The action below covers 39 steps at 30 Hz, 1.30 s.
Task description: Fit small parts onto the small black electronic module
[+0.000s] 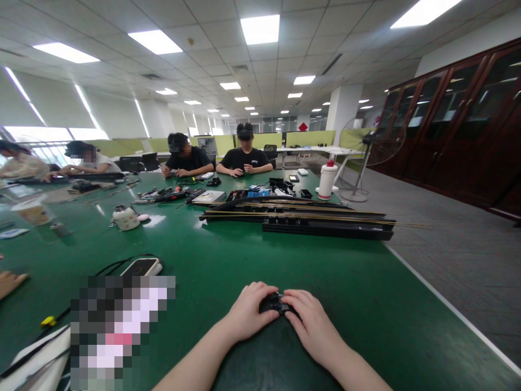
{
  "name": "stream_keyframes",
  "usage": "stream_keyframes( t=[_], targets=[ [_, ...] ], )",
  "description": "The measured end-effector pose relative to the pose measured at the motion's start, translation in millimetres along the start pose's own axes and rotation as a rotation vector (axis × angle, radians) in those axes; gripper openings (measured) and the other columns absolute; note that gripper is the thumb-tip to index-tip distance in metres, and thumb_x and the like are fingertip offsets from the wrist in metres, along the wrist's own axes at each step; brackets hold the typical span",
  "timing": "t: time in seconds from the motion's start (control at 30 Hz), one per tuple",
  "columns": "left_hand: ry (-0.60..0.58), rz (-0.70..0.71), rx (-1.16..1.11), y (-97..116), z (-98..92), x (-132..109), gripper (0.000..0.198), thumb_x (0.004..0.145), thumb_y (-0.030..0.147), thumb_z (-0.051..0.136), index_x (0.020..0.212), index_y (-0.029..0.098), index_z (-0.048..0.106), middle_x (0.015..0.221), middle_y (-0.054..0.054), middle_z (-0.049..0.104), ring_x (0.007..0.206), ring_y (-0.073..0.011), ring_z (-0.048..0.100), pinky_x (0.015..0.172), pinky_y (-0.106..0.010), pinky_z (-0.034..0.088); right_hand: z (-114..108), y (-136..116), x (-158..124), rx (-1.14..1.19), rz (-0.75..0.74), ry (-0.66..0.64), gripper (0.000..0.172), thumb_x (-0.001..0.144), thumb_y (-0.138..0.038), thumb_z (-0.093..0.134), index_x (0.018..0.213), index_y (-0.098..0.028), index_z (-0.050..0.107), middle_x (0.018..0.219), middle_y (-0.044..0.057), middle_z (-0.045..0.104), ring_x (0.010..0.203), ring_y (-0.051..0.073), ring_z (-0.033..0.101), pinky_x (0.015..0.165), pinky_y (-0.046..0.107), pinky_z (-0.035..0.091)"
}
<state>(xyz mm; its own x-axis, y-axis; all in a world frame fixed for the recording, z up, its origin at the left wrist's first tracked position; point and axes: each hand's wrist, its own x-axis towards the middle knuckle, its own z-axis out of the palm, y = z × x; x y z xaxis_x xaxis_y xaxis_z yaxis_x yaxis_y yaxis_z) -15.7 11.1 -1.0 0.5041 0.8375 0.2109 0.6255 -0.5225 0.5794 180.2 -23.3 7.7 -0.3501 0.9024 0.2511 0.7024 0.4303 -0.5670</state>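
Note:
My left hand (249, 309) and my right hand (311, 321) meet near the front edge of the green table (228, 260). Both curl their fingers around one small black part (275, 303) held between them, resting on or just above the table top. Most of the part is hidden by my fingers, so its shape is unclear.
A long black tray of thin brass rods (309, 217) lies across the table's middle. A phone (141, 266) with a cable lies left of my hands. A white bottle (327, 181), a small jar (126, 217) and tools stand farther back, where several people sit. A floor fan (372, 142) stands to the right.

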Motion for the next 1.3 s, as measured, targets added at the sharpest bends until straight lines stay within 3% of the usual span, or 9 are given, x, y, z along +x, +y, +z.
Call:
stream_keyframes(
  t=[0.3,0.57,1.3],
  targets=[
    [-0.003,0.0,-0.008,1.4,-0.8,-1.0,0.041,0.076,0.028,0.066,0.116,0.023,0.055,0.106,-0.005,0.059,0.098,-0.0224,0.053,0.088,-0.035,0.042,-1.3,0.2,-0.4,0.034,0.05,-0.042,0.03,0.082,-0.021,0.05,0.11,-0.024,0.061,0.122,0.006,0.059,0.116,0.024,0.05,0.101,0.043,0.036],
    [0.015,0.001,0.017,-0.4,0.1,-1.4,0.044,0.08,0.029,0.06,0.123,0.022,0.051,0.112,-0.007,0.057,0.104,-0.0228,0.052,0.091,-0.036,0.042,1.8,4.3,0.9,0.145,0.163,0.035,0.042,0.076,-0.019,0.052,0.118,-0.018,0.055,0.12,0.01,0.059,0.114,0.023,0.052,0.101,0.039,0.037],
    [0.013,-0.029,-0.002,2.5,-0.4,-0.5,0.037,0.084,0.027,0.055,0.12,0.021,0.053,0.115,-0.008,0.057,0.105,-0.0228,0.052,0.093,-0.038,0.041,0.5,1.8,1.8,0.111,0.185,0.068,0.036,0.079,-0.023,0.049,0.114,-0.017,0.057,0.115,0.01,0.061,0.109,0.023,0.055,0.097,0.038,0.041]
  ],
)
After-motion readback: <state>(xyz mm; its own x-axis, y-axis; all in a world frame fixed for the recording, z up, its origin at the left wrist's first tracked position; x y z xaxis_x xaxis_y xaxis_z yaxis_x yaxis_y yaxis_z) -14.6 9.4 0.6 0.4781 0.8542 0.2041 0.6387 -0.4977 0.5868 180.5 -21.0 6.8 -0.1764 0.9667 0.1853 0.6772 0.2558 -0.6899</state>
